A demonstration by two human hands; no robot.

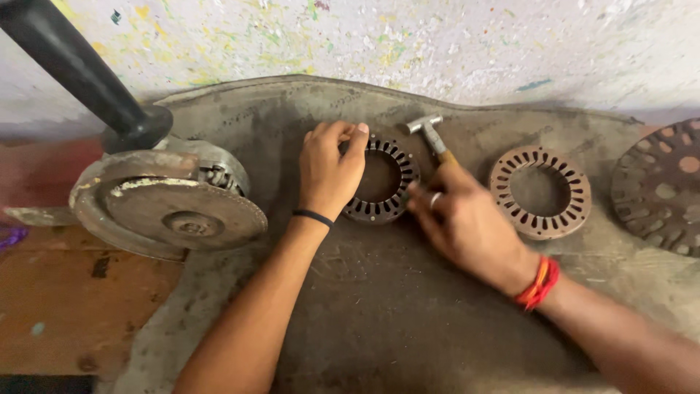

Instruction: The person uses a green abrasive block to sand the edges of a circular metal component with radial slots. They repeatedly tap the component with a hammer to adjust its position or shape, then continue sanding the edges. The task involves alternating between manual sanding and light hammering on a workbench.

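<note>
2 slotted stator rings: dark one mid-frame, rusty one to its right. 1 small hammer upper centre, 1 perforated disc at right edge, 1 angle grinder at left. 2 hands: left, right.

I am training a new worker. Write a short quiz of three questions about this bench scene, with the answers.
1. True or false: the left hand rests on the dark slotted ring.
2. Which tool does the right hand hold? A hammer, B pliers, C brush.
3. Fill in: the rusty slotted ring lies to the ____ of the dark one.

Key: 1 true. 2 A, the small hammer. 3 right.
</note>
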